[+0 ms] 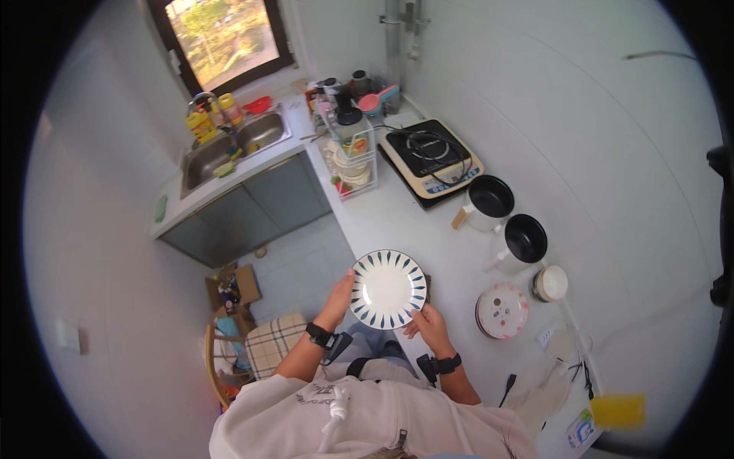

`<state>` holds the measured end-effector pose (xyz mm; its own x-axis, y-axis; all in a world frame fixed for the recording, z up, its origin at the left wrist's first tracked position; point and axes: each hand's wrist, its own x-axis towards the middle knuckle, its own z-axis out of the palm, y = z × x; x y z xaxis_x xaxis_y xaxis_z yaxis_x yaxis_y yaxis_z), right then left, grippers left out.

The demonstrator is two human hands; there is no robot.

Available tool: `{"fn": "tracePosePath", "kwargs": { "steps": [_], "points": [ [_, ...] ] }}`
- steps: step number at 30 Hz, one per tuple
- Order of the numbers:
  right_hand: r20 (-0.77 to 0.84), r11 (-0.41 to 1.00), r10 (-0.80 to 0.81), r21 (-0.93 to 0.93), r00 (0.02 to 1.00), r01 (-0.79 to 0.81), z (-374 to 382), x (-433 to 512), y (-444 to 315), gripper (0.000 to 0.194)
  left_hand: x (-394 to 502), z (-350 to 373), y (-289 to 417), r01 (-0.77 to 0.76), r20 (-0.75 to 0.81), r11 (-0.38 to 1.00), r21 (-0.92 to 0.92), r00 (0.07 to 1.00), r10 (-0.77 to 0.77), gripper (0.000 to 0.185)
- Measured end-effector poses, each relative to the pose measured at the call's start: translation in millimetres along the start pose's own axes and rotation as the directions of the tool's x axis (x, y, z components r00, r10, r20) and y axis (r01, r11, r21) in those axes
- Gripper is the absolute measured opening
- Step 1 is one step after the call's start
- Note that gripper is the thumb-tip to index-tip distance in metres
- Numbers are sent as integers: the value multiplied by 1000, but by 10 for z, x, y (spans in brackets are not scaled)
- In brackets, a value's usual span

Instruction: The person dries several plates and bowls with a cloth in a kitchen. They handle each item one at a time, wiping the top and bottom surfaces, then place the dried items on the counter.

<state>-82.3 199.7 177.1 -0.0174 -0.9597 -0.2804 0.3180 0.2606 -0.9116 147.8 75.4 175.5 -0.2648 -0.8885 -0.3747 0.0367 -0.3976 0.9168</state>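
Note:
A round white ceramic plate with dark blue teardrop marks around its rim is held up in front of my body, by the counter's front edge. My left hand grips its left rim, with part of the fingers hidden beneath. At the lower right rim, my right hand holds the plate, its thumb on the upper face. A small brown thing shows behind the plate's right edge, mostly hidden. To the right, a stack of plates with a pink-patterned top one rests on the white counter.
Two white pots with black interiors stand near stacked bowls. Beyond them sits an induction cooker with a cable on top. A wire rack stands near the corner, a double sink under the window, a checked-cushion chair at left.

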Motion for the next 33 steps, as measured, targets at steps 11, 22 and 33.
{"fn": "tracePosePath", "kwargs": {
  "steps": [11, 22, 33],
  "points": [
    [-256, 1000, -31, -3, 966, 31, 365, 531, -202, 23, 1086, -107, 407, 102, 277, 995, 11, 955, -101, 61],
    [-748, 776, -295, -551, 594, -309, 236, 1038, 226, 45, 1810, -401, 700, 154, 250, 973, -173, 962, -108, 60],
    [-750, 312, -266, -662, 606, -682, 239, 1198, 846, 74, 1677, -266, 1156, 154, 303, 960, -236, 950, -78, 57]
  ]
}}
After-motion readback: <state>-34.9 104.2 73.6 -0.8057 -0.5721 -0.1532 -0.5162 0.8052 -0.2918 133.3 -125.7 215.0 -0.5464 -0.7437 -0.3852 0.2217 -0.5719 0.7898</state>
